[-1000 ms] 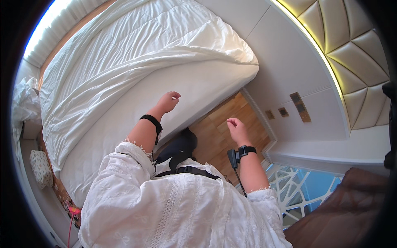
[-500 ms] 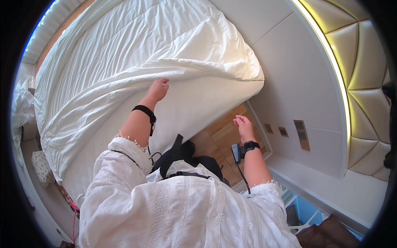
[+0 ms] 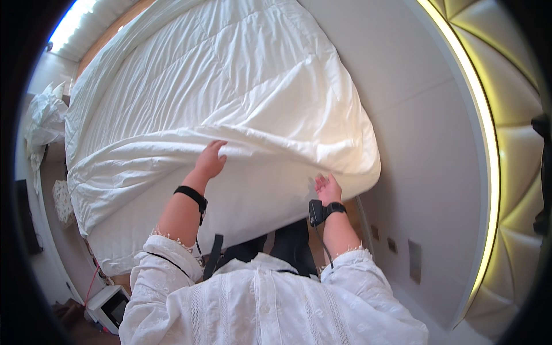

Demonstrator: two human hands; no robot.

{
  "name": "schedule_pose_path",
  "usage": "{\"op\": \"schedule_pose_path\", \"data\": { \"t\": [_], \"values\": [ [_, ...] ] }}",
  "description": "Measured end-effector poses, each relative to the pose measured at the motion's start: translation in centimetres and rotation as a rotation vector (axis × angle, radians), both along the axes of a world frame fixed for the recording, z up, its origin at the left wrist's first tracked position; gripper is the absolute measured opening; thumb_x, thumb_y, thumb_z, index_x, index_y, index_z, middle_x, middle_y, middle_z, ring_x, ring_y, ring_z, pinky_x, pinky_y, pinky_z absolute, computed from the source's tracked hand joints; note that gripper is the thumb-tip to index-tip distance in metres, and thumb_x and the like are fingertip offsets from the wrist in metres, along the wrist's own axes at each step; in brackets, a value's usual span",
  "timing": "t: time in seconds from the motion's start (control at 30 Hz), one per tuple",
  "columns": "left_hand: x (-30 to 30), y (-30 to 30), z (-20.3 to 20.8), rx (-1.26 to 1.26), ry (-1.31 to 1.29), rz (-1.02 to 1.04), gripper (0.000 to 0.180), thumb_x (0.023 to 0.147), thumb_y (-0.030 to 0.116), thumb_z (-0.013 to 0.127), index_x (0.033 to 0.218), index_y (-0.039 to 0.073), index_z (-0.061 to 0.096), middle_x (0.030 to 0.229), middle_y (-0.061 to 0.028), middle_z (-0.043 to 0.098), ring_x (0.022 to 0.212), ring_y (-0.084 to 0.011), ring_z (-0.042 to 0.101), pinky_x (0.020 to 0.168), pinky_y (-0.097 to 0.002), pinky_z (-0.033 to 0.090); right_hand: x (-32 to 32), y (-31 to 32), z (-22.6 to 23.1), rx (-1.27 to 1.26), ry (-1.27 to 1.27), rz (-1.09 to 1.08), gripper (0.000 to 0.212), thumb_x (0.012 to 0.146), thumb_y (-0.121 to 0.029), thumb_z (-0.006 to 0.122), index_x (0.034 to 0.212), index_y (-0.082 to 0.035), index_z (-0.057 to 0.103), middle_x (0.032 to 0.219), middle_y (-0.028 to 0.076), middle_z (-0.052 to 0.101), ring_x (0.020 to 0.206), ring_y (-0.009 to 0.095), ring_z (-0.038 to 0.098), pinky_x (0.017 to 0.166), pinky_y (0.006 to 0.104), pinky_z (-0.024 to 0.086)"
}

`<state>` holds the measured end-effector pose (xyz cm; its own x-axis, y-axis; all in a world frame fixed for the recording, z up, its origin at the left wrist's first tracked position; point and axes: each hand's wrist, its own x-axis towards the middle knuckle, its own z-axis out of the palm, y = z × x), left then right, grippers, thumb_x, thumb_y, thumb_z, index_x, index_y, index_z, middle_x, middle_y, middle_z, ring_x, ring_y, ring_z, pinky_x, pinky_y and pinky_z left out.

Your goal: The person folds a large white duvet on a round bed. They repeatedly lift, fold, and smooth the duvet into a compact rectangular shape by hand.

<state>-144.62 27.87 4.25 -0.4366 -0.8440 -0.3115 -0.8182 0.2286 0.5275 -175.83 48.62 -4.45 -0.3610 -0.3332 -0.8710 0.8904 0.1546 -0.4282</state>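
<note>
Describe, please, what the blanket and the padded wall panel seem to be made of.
Blanket: probably cotton or similar cloth, matte white; soft creases and stitched lines show.
Padded wall panel: perhaps leather or imitation leather, smooth with slight sheen; yellow light reflects on its seamed cushions.

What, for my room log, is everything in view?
mattress: one, white, centre
quilt: one, white, over mattress
wall: one, grey, right
wall plates: three, brownish, lower right
light strip: one, yellowish, right
padded panel: one, beige, far right
wooden edge: one, brown, upper left
crumpled bag: one, white, left
patterned pack: one, whitish, below bag
dark panel: one, black, far left
boxy unit: one, white, lower left
cord: one, pinkish, lower left
trousers: one pair, black, below mattress
shirt: one, white, bottom
bands: two, black, one per arm
left hand: one, bare, by quilt's fold
right hand: one, bare, over mattress
</note>
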Motion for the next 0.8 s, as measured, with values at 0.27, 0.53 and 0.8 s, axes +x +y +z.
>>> {"op": "schedule_pose_path", "data": {
  "t": [0.27, 0.53, 0.8],
  "values": [
    [-7.4, -3.7, -2.7, 0.113, -0.312, -0.059, 0.053, 0.073, 0.002, 0.054, 0.124, 0.016, 0.047, 0.131, -0.0076, 0.043, 0.111, -0.0301, 0.049, 0.09, -0.0404, 0.043, -11.2, -5.1, 3.5, -0.436, -0.166, -0.105, 0.026, 0.087, -0.027, 0.057, 0.101, -0.006, 0.054, 0.08, 0.003, 0.061, 0.051, 0.01, 0.047, 0.05, 0.0234, 0.042],
    [-3.9, -16.9, 8.6, -0.123, -0.43, 0.043, 0.028, 0.066, 0.029, 0.072, 0.081, 0.007, 0.065, 0.085, -0.0172, 0.063, 0.084, -0.0362, 0.059, 0.073, -0.0443, 0.048, -15.8, -21.0, 15.4, -0.491, 0.235, 0.224, 0.029, 0.09, -0.024, 0.054, 0.112, -0.005, 0.052, 0.101, 0.006, 0.061, 0.079, 0.017, 0.059, 0.069, 0.0301, 0.05],
    [-7.0, -31.7, 12.7, -0.938, -0.006, 0.333, 0.044, 0.084, 0.024, 0.059, 0.123, 0.008, 0.047, 0.131, -0.0183, 0.041, 0.123, -0.0334, 0.036, 0.103, -0.0392, 0.03, -16.0, -47.5, 19.9, -0.786, 0.749, 0.556, 0.058, 0.091, -0.028, 0.048, 0.137, 0.0, 0.025, 0.136, 0.012, 0.037, 0.124, 0.019, 0.037, 0.102, 0.0357, 0.022]
  ]
}}
